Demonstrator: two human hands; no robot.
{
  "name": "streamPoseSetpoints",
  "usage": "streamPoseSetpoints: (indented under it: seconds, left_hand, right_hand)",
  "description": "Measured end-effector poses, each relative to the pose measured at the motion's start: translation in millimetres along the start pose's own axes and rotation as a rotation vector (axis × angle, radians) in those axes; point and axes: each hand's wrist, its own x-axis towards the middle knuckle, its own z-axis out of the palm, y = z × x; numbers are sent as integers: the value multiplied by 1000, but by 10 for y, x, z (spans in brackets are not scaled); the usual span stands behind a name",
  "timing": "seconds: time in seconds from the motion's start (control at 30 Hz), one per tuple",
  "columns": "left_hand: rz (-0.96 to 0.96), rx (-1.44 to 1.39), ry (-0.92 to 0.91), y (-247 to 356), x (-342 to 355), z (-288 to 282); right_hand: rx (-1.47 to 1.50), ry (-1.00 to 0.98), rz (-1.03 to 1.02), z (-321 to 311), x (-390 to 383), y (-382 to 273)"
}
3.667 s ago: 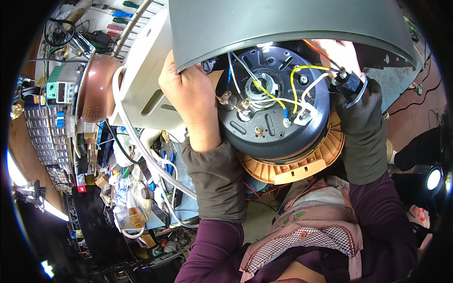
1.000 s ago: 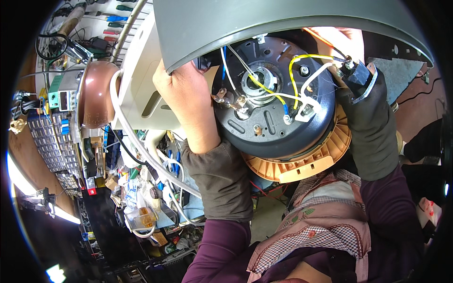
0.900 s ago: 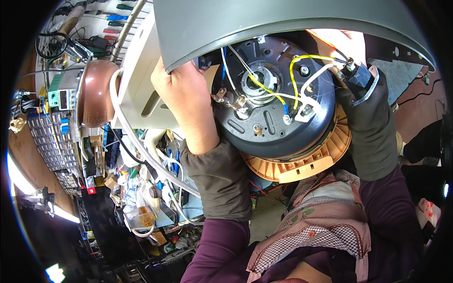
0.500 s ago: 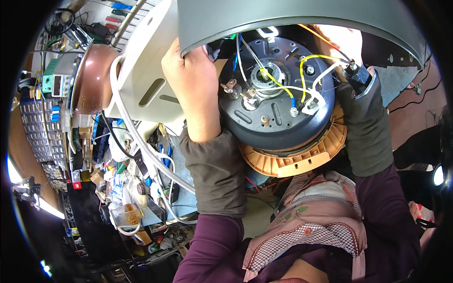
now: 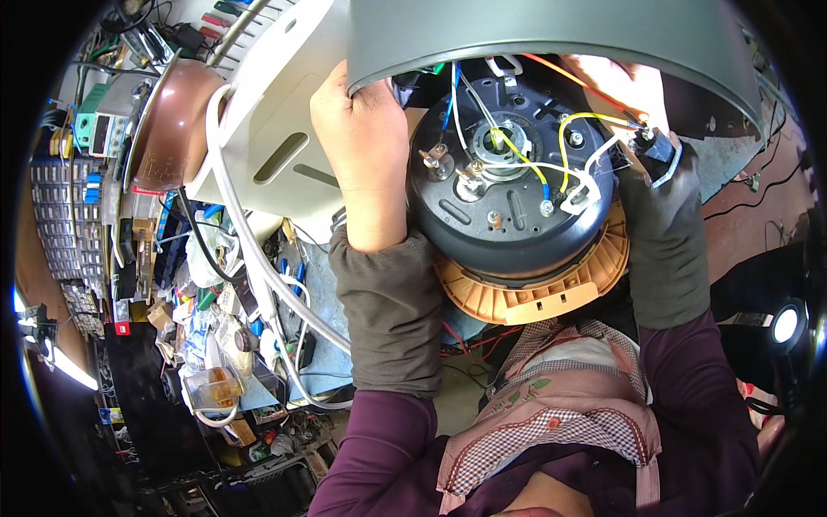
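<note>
A left hand (image 5: 360, 129) clasps a curved grey housing (image 5: 551, 24), opening facing near, rim (image 5: 551, 48) running left to right; the right hand's (image 5: 644, 90) grip is partly hidden, unclear.

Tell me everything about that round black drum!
The black drum looks like painted metal, shiny along its curved side. Its flat face, tipped toward the camera, has slots, bolts and a central silver ring. Yellow and white wires cross it. It sits between left hand and right hand, with a ribbed orange ring below its near edge. The grey cover arches over its far side; whether they touch is unclear.
</note>
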Motion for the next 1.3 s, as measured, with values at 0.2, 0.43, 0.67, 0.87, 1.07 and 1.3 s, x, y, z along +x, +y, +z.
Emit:
streamPoseSetpoints:
  seconds: [0.2,0.43,0.67,0.87,1.07,1.3]
  left_hand:
    - [47,63,10,60,-12,32]
    - [2,-24,13,53,-10,34]
    - [53,36,0,8,-18,-4]
    - [66,18,-4,-41,17,0]
    - [60,80,34,-51,14,9]
    - [45,100,18,51,-32,34]
  right_hand:
    - [-102,-8,-60,-26,56,89]
    - [-149,-9,-98,-51,55,129]
    - [-176,0,-128,-25,-10,198]
    - [-1307,-22,-625,-75,110,246]
    - [-281,-63,-181,-71,169,228]
    - [-69,-38,-76,-85,168,238]
